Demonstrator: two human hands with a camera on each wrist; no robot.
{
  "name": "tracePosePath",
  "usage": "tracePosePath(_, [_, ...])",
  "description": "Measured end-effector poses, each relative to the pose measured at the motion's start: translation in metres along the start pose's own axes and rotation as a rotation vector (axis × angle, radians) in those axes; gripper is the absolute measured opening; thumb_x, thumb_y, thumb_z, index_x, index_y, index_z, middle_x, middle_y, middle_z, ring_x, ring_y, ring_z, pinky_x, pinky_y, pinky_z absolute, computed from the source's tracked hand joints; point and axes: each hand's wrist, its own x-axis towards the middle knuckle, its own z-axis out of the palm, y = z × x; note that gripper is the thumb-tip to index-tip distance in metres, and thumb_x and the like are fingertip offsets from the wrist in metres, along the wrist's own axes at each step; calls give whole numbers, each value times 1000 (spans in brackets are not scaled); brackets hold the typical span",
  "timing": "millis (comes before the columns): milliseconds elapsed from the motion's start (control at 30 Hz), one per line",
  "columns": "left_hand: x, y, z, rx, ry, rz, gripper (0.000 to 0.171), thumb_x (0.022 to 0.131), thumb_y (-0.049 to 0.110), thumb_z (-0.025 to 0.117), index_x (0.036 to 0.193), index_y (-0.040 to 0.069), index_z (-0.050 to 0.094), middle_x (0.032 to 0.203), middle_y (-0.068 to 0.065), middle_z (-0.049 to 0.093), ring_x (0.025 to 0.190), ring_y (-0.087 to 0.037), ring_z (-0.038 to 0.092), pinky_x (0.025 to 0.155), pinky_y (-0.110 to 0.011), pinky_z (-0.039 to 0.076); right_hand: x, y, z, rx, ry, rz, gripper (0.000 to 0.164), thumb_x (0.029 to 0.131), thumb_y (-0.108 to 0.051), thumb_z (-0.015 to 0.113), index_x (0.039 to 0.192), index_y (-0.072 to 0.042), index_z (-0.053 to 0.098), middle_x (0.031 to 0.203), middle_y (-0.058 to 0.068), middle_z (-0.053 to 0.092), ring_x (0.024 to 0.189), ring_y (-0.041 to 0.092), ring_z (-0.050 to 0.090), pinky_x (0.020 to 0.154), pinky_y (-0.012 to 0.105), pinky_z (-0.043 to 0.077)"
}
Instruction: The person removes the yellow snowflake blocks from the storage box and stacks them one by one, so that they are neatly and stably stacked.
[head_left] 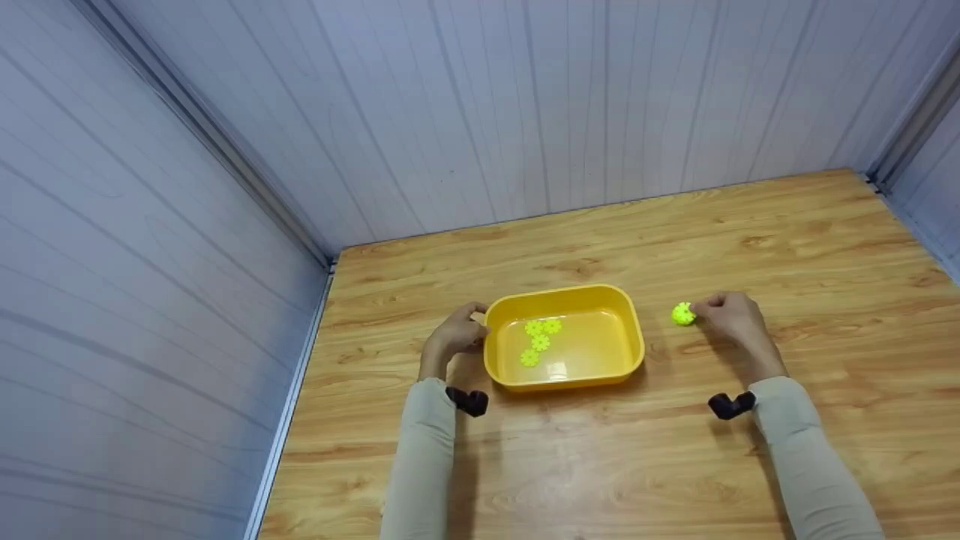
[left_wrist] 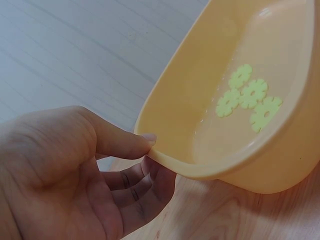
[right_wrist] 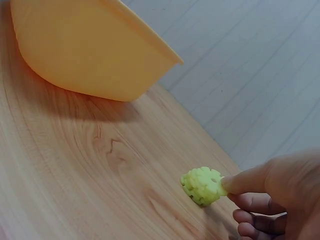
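Note:
A yellow plastic basin (head_left: 634, 330) stands on the wooden table. Several flat, notched neon-yellow snowflake discs (head_left: 540, 343) lie on the left part of its floor. My left hand (head_left: 456, 332) pinches the basin's left rim, thumb on top and fingers curled beneath, as the left wrist view shows. To the right of the basin, my right hand (head_left: 731, 315) pinches the edge of a small ball-like cluster of joined snowflake discs (right_wrist: 201, 186) between thumb and forefinger. The cluster is held close over the tabletop.
The wood-grain table (head_left: 570, 465) reaches back to a pale panelled wall (head_left: 570, 105). Another panelled wall (head_left: 135, 322) runs along the left side. A black wrist camera (head_left: 469, 402) sits on the left sleeve, and another black camera (head_left: 730, 406) on the right sleeve.

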Motion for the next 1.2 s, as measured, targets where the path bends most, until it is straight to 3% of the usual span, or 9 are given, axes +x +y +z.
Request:
tracePosePath(133, [0, -1, 0, -4, -4, 8, 41, 91, 1, 49, 131, 9, 48, 78, -5, 49, 68, -17, 47, 88, -45, 50, -1, -1, 1, -3, -7, -4, 43, 96, -39, 52, 109, 1, 60, 110, 17, 59, 87, 23, 53, 70, 29, 45])
tracePosePath(400, [2, -2, 1, 1, 5, 6, 41, 90, 1, 50, 130, 10, 50, 93, -12, 55, 74, -17, 51, 90, -44, 51, 0, 0, 4, -24, 20, -20, 40, 95, -36, 53, 109, 2, 61, 112, 21, 59, 91, 26, 55, 74, 33, 45])
tracePosePath(700, [0, -1, 2, 19, 17, -7, 41, 90, 2, 50, 131, 10, 49, 89, -9, 54, 75, -17, 52, 91, -46, 51, 0, 1, 6, -40, 58, -39, 37, 94, -32, 54, 105, 2, 62, 108, 20, 62, 90, 27, 56, 80, 38, 47])
tracePosePath(1067, [1, -1, 1, 0, 4, -2, 41, 92, 2, 50, 132, 11, 49, 99, -14, 55, 76, -18, 54, 91, -46, 50, -2, -4, 2, -60, 62, -65, 43, 95, -37, 54, 109, 4, 62, 105, 21, 62, 75, 18, 51, 62, 27, 42])
tracePosePath(1200, [1, -1, 1, 1, 4, 2, 41, 91, 1, 49, 131, 11, 49, 87, -8, 52, 73, -17, 51, 89, -44, 50, -3, -12, 2, -47, 54, -68, 43, 95, -40, 53, 111, 0, 59, 106, 18, 60, 79, 21, 51, 63, 29, 42])
